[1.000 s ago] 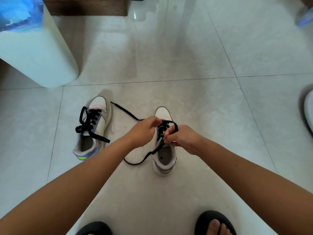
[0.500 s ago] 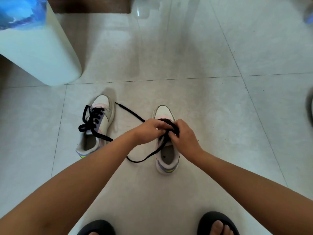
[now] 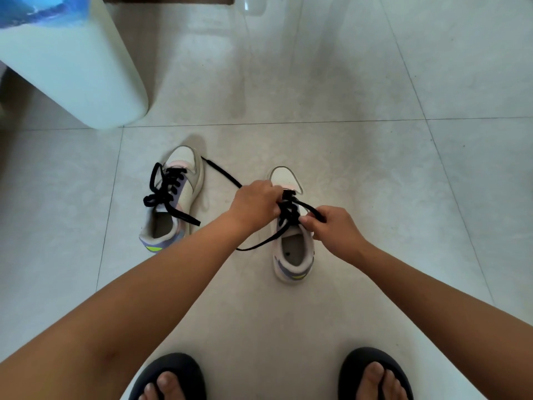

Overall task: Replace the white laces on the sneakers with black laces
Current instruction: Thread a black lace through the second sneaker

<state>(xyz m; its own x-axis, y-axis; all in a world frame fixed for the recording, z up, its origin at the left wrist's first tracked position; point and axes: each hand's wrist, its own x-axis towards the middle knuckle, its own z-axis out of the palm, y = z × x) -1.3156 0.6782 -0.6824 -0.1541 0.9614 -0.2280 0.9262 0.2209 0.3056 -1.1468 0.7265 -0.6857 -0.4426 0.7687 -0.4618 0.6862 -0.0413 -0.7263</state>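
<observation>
Two hands over right sneaker [image 3: 292, 255] on tiled floor [image 3: 375, 183]; left hand [image 3: 255, 207] clasping black lace [image 3: 291, 210] at eyelets; right hand [image 3: 331, 226] pinching lace loop; loose lace end trails beyond left hand; second sneaker [image 3: 173, 200], black-laced, lies left of left hand.

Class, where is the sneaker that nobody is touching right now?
In the head view, the untouched sneaker stands on the floor left of centre, beside the sneaker being laced and just below the white bin.
</observation>
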